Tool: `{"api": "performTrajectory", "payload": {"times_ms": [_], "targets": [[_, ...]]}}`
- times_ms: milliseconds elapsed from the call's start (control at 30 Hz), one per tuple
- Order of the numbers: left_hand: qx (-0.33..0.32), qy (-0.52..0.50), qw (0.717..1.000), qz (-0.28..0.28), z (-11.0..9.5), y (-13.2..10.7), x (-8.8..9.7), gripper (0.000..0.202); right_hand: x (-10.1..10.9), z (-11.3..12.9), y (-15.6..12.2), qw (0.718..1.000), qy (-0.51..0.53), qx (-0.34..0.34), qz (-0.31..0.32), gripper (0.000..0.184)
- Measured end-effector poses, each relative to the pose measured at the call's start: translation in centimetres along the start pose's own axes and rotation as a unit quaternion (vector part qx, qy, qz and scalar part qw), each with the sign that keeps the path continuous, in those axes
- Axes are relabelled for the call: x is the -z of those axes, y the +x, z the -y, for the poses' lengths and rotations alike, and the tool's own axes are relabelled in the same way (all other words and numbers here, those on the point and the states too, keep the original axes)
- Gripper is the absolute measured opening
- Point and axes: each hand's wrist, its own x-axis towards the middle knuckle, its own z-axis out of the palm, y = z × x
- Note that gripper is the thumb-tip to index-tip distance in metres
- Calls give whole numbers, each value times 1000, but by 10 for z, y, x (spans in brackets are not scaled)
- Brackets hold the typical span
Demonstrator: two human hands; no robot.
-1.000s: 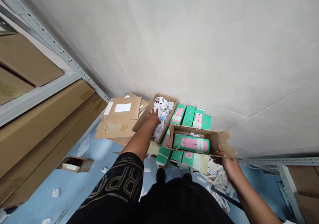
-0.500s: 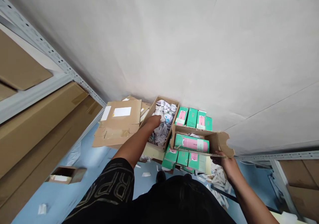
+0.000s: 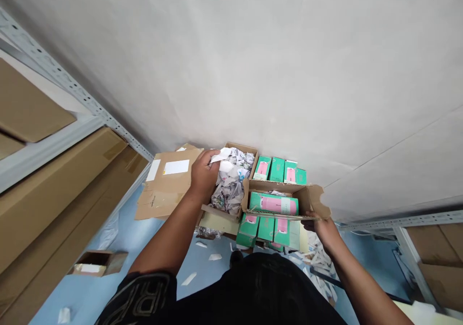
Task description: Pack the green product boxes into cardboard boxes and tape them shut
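My left hand (image 3: pixel 204 170) is closed on a piece of crumpled white paper (image 3: pixel 221 155), above the left rim of a cardboard box full of crumpled paper (image 3: pixel 231 187). With my right hand (image 3: pixel 320 226) I grip the lower right edge of a small open cardboard box (image 3: pixel 307 200). Inside that box lies a green and pink product box (image 3: pixel 274 203), with some paper showing behind it. Similar green boxes (image 3: pixel 277 169) stand behind the open box, and more green boxes (image 3: pixel 266 228) stand in front of it.
Flattened cardboard (image 3: pixel 168 182) with white labels lies at the left. A metal shelf (image 3: pixel 77 122) holding large cartons (image 3: pixel 65 185) rises on the left. An open carton (image 3: pixel 97 262) and paper scraps (image 3: pixel 188 279) are on the blue floor (image 3: pixel 144 240). Behind everything is a grey wall (image 3: pixel 231 64).
My left hand has drawn back up and left from inside the paper-filled box, with white paper now in its fingers. The open box in my right hand has shifted slightly left.
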Motion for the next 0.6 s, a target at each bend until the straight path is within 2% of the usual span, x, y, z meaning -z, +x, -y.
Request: {"api": "performTrajectory", "payload": {"times_ms": [33, 67, 100, 167, 233, 300, 400, 533, 600], "targets": [[-45, -12, 999, -10, -17, -4, 9, 35, -1, 0, 0, 1000, -3, 3, 4, 28], [-102, -28, 994, 13, -35, -9, 15, 36, -2, 0, 0, 1000, -6, 5, 6, 29], [-169, -42, 982, 72, -52, -15, 18, 37, -3, 0, 0, 1000, -9, 9, 6, 29], [-289, -70, 930, 216, -82, -27, 14, 42, -3, 1, -1, 1000, -14, 19, 1, 30], [-352, -77, 874, 326, -101, -37, 2, 43, -2, 0, -3, 999, -23, 35, -1, 32], [-357, -63, 843, 398, -107, -43, -11, 44, -1, 0, -7, 998, -39, 51, -2, 33], [-319, -33, 827, 463, -103, -43, -19, 59, 2, 0, -16, 996, -60, 68, -10, 33], [-319, -50, 795, 513, -100, -39, -9, 52, 1, -2, -33, 998, -25, 54, -33, 32], [-336, -84, 791, 503, -102, -38, -2, 48, 1, -5, -43, 998, -6, 46, -49, 32]]}}
